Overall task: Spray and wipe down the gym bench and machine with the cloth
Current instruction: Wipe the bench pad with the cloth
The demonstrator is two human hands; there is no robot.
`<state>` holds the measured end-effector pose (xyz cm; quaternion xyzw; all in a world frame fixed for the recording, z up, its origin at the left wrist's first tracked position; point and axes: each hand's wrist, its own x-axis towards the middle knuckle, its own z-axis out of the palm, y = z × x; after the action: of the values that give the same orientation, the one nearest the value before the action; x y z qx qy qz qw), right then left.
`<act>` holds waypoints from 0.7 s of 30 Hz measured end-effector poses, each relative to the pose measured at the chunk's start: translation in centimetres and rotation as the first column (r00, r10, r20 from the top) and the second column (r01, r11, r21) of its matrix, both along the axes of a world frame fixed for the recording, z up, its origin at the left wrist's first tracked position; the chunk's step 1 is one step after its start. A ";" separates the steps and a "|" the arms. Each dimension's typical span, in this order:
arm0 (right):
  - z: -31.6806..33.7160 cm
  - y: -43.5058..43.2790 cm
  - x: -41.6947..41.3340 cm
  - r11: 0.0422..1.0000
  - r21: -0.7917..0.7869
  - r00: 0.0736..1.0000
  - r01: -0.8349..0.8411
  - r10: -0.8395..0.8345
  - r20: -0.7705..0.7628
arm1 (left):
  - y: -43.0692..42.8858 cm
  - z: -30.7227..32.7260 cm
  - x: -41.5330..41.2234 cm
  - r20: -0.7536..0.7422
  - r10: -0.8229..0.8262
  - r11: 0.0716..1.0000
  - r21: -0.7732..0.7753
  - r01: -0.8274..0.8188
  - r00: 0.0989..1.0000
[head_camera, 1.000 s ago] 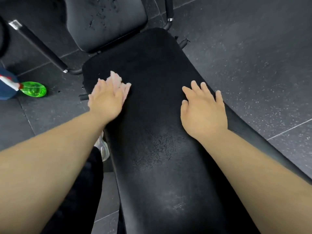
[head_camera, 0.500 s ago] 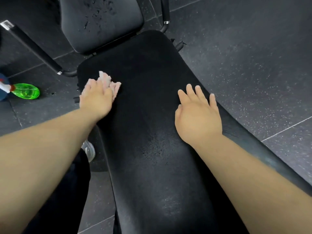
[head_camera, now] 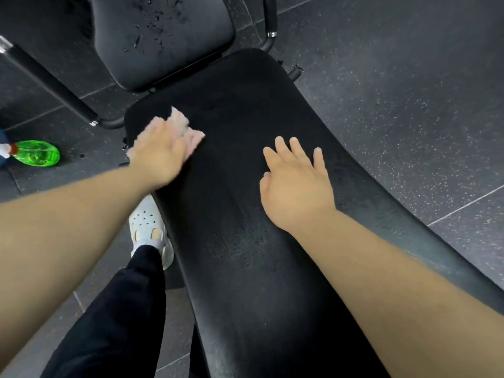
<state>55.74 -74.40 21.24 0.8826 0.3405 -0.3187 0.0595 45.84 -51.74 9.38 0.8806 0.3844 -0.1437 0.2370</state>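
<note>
A long black padded gym bench [head_camera: 245, 241] runs from the bottom of the view up to the centre. My left hand [head_camera: 159, 154] presses a pale pink cloth [head_camera: 182, 126] flat on the bench's upper left part, fingers straight, most of the cloth hidden under the palm. Flat on the bench's right side lies my right hand [head_camera: 296, 184], fingers spread, holding nothing. A second black pad [head_camera: 163, 36], speckled with droplets, stands just beyond the bench end. A green spray bottle [head_camera: 35, 153] lies on the floor at the left.
Dark speckled rubber floor tiles [head_camera: 395, 91] surround the bench. A black metal frame bar [head_camera: 51, 85] slants across the upper left, and another tube [head_camera: 268, 25] rises behind the pad. My black-trousered leg and white shoe [head_camera: 148, 225] stand left of the bench.
My left hand has slid the cloth a little to the right across the bench top. The right hand stays flat in place. My white shoe has come into fuller view.
</note>
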 end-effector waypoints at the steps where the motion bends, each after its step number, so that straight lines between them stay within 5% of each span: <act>1: -0.3 0.4 -0.1 1.000 -0.002 1.000 0.001 -0.001 -0.005 | 0.7 -0.4 0.7 -0.060 0.045 0.999 -0.029 -0.047 0.997; 3: -0.8 1.3 0.0 1.000 0.004 1.000 0.015 -0.015 -0.020 | -0.5 0.0 0.6 -0.034 -0.012 1.000 -0.027 0.011 0.999; 5: -1.2 2.0 0.1 0.999 0.015 0.999 0.038 -0.037 -0.021 | -4.4 2.8 -2.1 0.151 -0.143 0.984 -0.081 0.157 0.978; 9: -1.6 3.2 0.1 0.998 0.019 0.998 0.055 -0.055 -0.011 | -7.2 7.3 -8.0 0.252 -0.362 0.876 -0.237 0.420 0.898; 18: -3.5 5.3 1.2 0.996 0.035 0.995 0.087 -0.088 0.038 | 7.7 -2.5 1.4 0.064 0.026 0.996 -0.085 -0.020 0.998; 21: -4.3 7.0 1.6 0.992 0.036 0.992 0.122 -0.123 0.039 | 2.4 0.9 1.3 0.042 -0.172 0.979 0.115 0.166 0.984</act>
<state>57.34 -67.39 16.97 0.9090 0.2898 -0.2978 0.0319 47.10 -49.35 10.24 0.9253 0.3093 -0.1189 0.1842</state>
